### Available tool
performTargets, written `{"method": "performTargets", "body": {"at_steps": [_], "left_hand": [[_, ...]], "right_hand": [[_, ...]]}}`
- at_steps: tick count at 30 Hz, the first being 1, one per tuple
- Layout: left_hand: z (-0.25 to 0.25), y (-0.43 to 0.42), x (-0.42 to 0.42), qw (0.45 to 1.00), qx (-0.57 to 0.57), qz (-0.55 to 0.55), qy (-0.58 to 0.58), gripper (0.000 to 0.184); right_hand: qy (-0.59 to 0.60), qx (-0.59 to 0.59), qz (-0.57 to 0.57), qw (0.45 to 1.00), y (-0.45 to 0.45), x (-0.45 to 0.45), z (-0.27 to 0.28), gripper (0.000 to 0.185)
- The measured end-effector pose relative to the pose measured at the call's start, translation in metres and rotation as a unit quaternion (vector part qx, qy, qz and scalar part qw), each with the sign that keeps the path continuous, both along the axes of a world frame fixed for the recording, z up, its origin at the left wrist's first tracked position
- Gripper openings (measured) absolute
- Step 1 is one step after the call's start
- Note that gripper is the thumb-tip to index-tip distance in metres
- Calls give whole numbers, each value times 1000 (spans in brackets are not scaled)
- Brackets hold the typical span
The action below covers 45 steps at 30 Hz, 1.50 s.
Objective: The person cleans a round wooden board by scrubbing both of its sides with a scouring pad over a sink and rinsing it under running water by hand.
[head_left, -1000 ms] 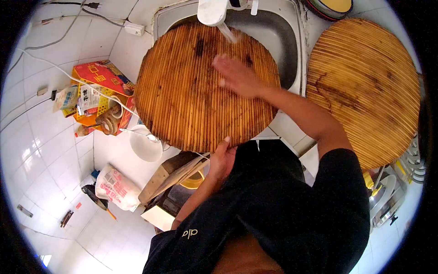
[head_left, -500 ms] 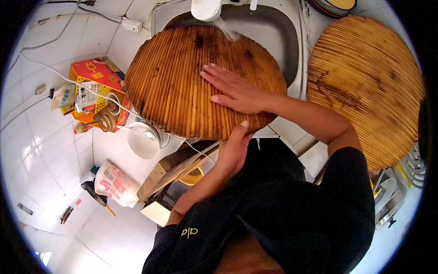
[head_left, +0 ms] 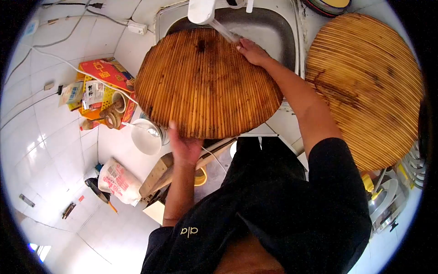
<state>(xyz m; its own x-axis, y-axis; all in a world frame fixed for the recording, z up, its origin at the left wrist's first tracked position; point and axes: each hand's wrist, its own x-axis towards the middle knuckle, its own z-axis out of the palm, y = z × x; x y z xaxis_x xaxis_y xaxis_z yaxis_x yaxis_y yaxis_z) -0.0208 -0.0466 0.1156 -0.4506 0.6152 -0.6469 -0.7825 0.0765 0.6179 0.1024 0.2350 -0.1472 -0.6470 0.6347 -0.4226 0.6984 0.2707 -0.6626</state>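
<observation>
A round board of brown stalks laid side by side (head_left: 210, 86) lies tilted across the front of the metal sink (head_left: 285, 32), dark and wet-looking. My left hand (head_left: 185, 148) grips its near edge, thumb on top and the other fingers hidden underneath. At the far right edge, my right hand (head_left: 252, 51) holds the rim, fingertips close to the water stream (head_left: 223, 31). That stream runs from the white tap (head_left: 201, 11) toward the board's far edge.
A second round stalk board (head_left: 365, 91) leans at the right, above a rack of dishes (head_left: 388, 198). On the left are a red and yellow box (head_left: 107, 75), a white bowl (head_left: 146, 137) and a white sack (head_left: 119, 181). A cable (head_left: 68, 64) hangs along the tiled wall.
My right hand has gone from the middle of the board's face to its far right edge. My left hand has slid left along the near edge, and the board has turned slightly.
</observation>
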Motion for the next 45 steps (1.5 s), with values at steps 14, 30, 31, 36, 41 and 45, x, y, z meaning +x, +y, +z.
{"method": "performTargets", "body": {"at_steps": [14,30,31,36,41,45], "left_hand": [[16,-26,-2,999,-5,-14,36,58],[7,-19,5,998,-28,-9,52,13],[8,-17,7,998,-34,1,54,9],[4,-28,-3,998,-45,-19,38,7],[27,-26,-28,997,-18,-1,74,35],[63,-13,-53,998,-14,-17,60,59]], "right_hand": [[121,113,102,981,-94,-57,134,81],[145,77,51,985,-104,-26,118,70],[166,93,79,979,-112,-25,124,71],[139,67,43,987,-44,-60,32,73],[-89,-7,10,996,7,-49,77,60],[27,147,-98,984,32,3,93,53]]}}
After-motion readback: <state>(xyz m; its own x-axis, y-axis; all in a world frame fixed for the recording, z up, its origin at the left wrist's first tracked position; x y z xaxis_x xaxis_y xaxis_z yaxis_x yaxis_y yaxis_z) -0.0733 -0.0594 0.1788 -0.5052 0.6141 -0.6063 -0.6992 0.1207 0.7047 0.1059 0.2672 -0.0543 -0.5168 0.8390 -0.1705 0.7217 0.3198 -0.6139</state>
